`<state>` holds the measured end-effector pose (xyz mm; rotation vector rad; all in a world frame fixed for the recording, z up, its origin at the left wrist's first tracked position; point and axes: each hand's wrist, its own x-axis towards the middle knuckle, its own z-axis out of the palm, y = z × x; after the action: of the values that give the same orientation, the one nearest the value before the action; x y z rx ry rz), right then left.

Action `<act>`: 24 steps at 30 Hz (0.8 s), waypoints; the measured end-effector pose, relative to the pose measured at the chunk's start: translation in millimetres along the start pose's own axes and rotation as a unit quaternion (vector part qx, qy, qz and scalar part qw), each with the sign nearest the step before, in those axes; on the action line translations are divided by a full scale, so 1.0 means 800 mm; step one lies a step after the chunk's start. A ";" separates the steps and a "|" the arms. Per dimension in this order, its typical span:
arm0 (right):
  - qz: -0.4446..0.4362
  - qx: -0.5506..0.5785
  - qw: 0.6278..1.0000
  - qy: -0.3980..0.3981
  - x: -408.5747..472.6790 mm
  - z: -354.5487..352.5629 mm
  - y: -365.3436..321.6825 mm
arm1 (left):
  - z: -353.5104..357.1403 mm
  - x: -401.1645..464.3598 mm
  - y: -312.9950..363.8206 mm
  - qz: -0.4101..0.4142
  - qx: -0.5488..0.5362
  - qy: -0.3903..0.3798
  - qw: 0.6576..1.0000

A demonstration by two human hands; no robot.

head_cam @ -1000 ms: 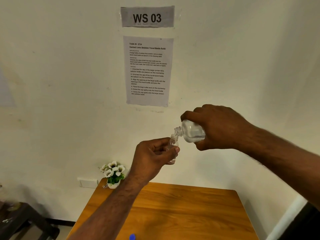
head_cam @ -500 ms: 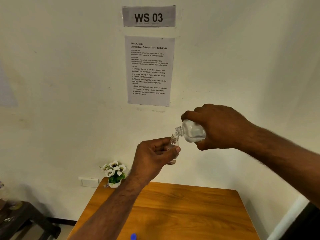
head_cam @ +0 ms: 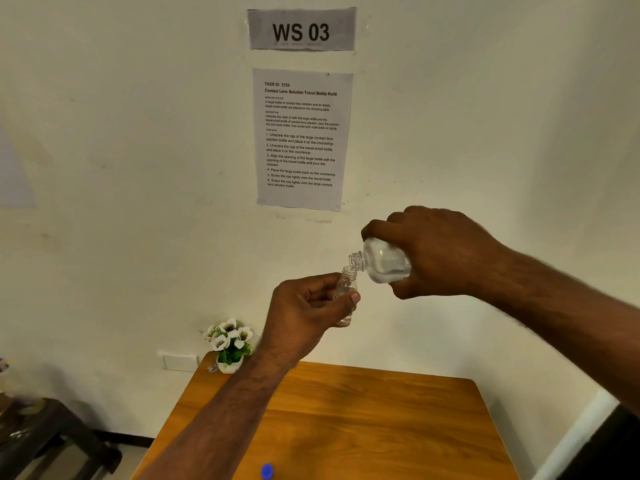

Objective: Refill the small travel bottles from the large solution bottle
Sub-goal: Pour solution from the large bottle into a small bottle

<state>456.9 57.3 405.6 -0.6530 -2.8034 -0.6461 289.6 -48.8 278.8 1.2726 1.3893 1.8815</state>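
Two bottles meet mouth to mouth in the head view, the only view there is. The left hand [head_cam: 311, 306] grasps the small travel bottle [head_cam: 345, 296] upright, thumb across its front and fingers curled behind, held in the air above the far part of the wooden table [head_cam: 363, 420]. The right hand [head_cam: 440, 254] wraps over the large solution bottle [head_cam: 382, 261] from above and tips it close to level, its neck pointing toward the left hand. The large bottle's open mouth sits just above and beside the small bottle's mouth; whether the rims touch I cannot tell. Clear liquid lies along the lower side of the large bottle, and a little seems to sit at the bottom of the small one. No stream is plain enough to see.

The step in hand looks like the pour itself. To do it well, the left hand should hold the small bottle plumb and steady while the right raises the large bottle's base slowly, so that the liquid comes in a thin run. The small neck is narrow, so a quick tilt would likely spill over the left thumb. Watching the level through the clear wall would tell when to stop.

Below the left forearm, at the table's near edge, lies a blue cap [head_cam: 267, 471]. A small flower pot [head_cam: 229, 344] stands just beyond the left wrist.
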 end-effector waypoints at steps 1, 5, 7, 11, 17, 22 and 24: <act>0.000 0.002 1.000 0.000 0.000 0.000 0.000 | 0.000 0.000 0.000 0.001 -0.001 0.000 1.000; -0.001 0.001 1.000 0.001 0.001 -0.002 0.000 | -0.001 0.000 0.002 0.002 0.000 -0.001 1.000; -0.003 -0.004 1.000 0.004 0.001 -0.002 0.000 | -0.002 0.000 0.002 0.003 -0.001 -0.002 1.000; -0.002 -0.006 1.000 0.003 0.001 -0.002 -0.001 | -0.002 0.000 0.002 0.003 0.002 0.000 1.000; -0.002 -0.007 1.000 0.005 0.002 -0.003 -0.002 | -0.003 0.000 0.002 0.005 0.003 0.000 1.000; -0.005 -0.013 1.000 0.010 0.003 -0.001 -0.002 | -0.004 -0.001 0.003 0.001 -0.011 0.004 1.000; -0.005 -0.012 1.000 0.010 0.003 -0.001 -0.002 | -0.004 -0.001 0.003 0.001 -0.011 0.003 1.000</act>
<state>454.2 56.1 406.5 -0.6342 -2.7859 -0.6852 287.4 -51.6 280.2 1.2601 1.3672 1.8979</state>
